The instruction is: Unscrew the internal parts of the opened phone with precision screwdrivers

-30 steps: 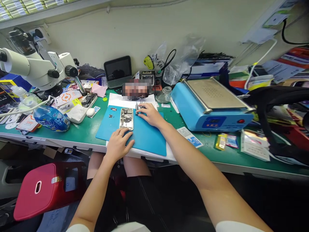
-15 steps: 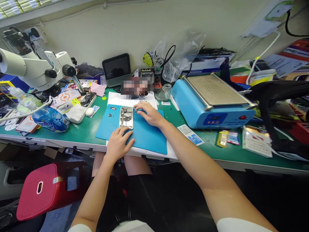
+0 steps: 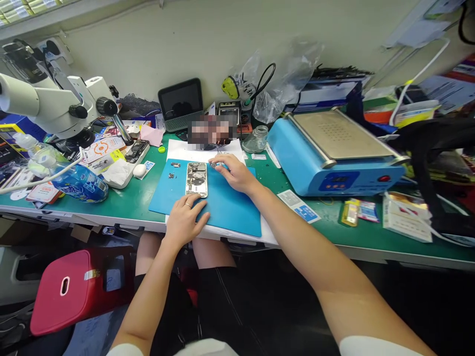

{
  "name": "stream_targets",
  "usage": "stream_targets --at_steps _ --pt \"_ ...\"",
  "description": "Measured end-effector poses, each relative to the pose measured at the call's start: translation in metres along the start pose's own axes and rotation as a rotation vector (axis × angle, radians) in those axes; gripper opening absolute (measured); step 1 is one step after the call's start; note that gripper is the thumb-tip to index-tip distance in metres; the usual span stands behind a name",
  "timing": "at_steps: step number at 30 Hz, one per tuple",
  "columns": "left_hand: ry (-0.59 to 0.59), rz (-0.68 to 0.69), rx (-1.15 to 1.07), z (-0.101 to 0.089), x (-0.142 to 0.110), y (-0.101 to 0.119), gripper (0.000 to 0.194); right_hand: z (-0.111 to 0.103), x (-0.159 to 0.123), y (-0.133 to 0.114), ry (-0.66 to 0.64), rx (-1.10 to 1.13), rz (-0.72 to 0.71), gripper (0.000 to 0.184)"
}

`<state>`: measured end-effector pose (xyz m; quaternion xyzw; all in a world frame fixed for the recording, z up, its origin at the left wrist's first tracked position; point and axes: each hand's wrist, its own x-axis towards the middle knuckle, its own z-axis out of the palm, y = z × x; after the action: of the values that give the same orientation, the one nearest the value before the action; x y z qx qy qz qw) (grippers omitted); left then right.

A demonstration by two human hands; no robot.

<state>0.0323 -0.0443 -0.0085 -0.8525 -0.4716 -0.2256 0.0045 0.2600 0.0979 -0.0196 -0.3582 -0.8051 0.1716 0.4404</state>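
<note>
Pinching a small metallic object (image 3: 213, 165), too small to identify, a person's right hand (image 3: 236, 173) is hovering just beyond the phone's right edge, while the left hand (image 3: 184, 220), fingers spread, is resting at its near end. The opened phone (image 3: 196, 180) is lying on a blue mat (image 3: 233, 212), components filling its casing; loose parts (image 3: 175, 164) are sitting left, the work apparently remaining unfinished.

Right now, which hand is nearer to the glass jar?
Right. The right hand is in front of the jar and slightly to its left; the left hand is farther off, at the near end of the phone.
</note>
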Motion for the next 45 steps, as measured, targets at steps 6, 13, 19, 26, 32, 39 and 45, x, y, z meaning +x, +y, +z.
stream_targets --at_steps 6,13,19,26,32,39,45 --pt "-0.005 -0.001 -0.008 -0.002 0.001 0.001 0.032 -0.002 -0.001 -0.001 0.006 -0.016 0.0 0.037" --pt "-0.005 0.006 -0.004 -0.002 0.001 0.0 0.032 -0.002 0.0 0.004 -0.069 -0.048 -0.014 0.026" --pt "-0.002 0.012 0.001 -0.001 0.001 0.0 0.031 0.005 0.002 0.014 -0.19 -0.094 -0.03 0.015" --pt "0.003 0.014 -0.001 -0.001 0.001 0.0 0.031 -0.008 -0.002 0.011 -0.133 -0.19 0.049 0.025" --pt "0.006 0.013 -0.003 -0.001 0.001 0.0 0.031 -0.011 -0.006 0.018 -0.104 -0.248 0.148 0.024" --pt "0.004 0.013 -0.004 -0.001 0.001 0.001 0.03 -0.005 -0.005 0.021 -0.082 -0.226 0.174 0.025" --pt "0.008 0.014 -0.003 -0.001 0.001 0.0 0.031 -0.001 -0.003 0.017 -0.05 -0.141 0.148 0.013"
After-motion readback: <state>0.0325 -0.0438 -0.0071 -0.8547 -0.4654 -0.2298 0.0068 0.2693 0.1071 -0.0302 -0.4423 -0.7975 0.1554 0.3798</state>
